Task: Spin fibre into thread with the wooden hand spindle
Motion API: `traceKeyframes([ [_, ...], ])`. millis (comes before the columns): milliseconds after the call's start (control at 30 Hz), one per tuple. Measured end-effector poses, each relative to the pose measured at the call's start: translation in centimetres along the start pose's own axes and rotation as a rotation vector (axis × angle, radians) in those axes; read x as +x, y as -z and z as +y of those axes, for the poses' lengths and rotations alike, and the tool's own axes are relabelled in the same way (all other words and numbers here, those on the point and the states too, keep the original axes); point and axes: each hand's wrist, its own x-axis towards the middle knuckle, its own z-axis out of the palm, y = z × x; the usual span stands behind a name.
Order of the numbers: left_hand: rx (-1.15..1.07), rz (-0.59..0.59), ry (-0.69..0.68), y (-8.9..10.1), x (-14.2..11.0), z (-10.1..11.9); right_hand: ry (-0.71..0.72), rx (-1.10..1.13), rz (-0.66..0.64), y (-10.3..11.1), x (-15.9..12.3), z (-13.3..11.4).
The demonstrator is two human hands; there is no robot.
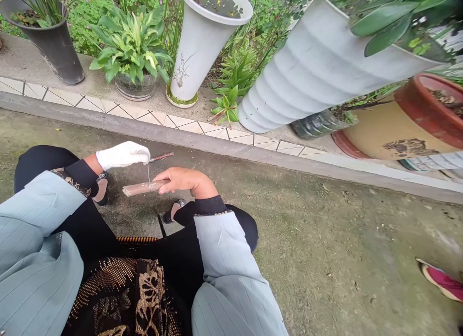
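Observation:
My left hand (123, 154), in a white glove, is closed in a pinch. Out of its fingertips sticks a thin reddish-brown rod (162, 156), greyish near the glove. A thin pale string (148, 174) runs down from the glove to a short, thick brown stick (135, 188), where it seems to go round the stick. Bare and closed, my right hand (181, 180) grips the right end of that stick, which lies almost level above the ground. The far ends of rod and stick inside my fingers are hidden.
A low tiled ledge (137, 113) crosses in front, bearing a dark pot (58, 51), a tall white planter (197, 51), a ribbed grey planter (307, 61) and a tan-and-red pot (387, 124). Concrete ground (325, 239) spreads below. Another person's red shoe (443, 280) shows at right.

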Motion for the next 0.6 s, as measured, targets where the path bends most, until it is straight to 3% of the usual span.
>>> traceKeyframes([
  [167,0.014,-0.018,0.015,-1.2,0.5,-1.0,0.081,0.104,0.026,0.3,-1.1,-0.7],
  [233,-0.042,-0.049,0.014,-1.8,0.7,-1.2,0.106,0.206,0.22,0.6,-1.5,-0.5],
  [300,-0.161,-0.102,0.016,-2.5,0.7,-1.1,0.094,0.317,0.52,1.0,-1.7,0.0],
  [400,-0.336,-0.185,0.026,-3.3,0.6,-0.5,-0.051,0.27,0.816,1.3,-1.4,0.9],
  [500,-0.344,-0.273,0.022,-4.0,0.3,0.2,-0.263,-0.049,0.848,1.1,-0.5,1.2],
  [533,-0.306,-0.315,0.016,-4.2,0.2,0.4,-0.314,-0.151,0.817,0.9,-0.1,1.2],
  [600,-0.169,-0.274,-0.011,-4.4,0.0,0.5,-0.395,-0.296,0.688,0.5,0.5,1.1],
])
